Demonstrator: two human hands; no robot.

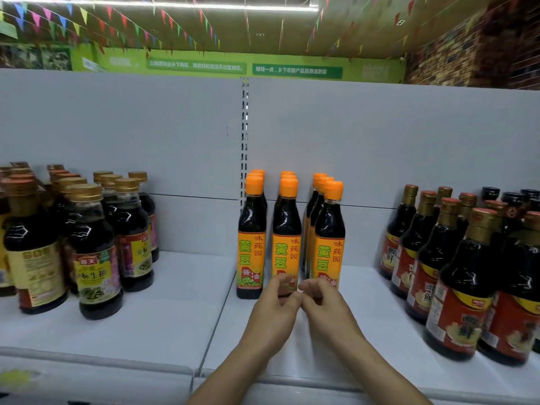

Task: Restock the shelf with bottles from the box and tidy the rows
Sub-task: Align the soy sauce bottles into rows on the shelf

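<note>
Hands at the foot of the orange-capped soy sauce bottles (251,229), three rows on the white shelf (175,302).
The left hand (273,315) curls before the middle front bottle (286,226), the right hand (328,312) before the right front bottle (328,238); blurred, I cannot tell if they grip.

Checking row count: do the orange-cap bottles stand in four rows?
No: the orange-cap bottles stand in three front-to-back rows.

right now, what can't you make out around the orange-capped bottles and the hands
Head view:
left hand, right hand: fingertips blurred; grip unclear.
middle front bottle: base hidden by both hands.
rear orange-capped bottles: only caps show behind the front ones.
box: outside the frame.
</note>
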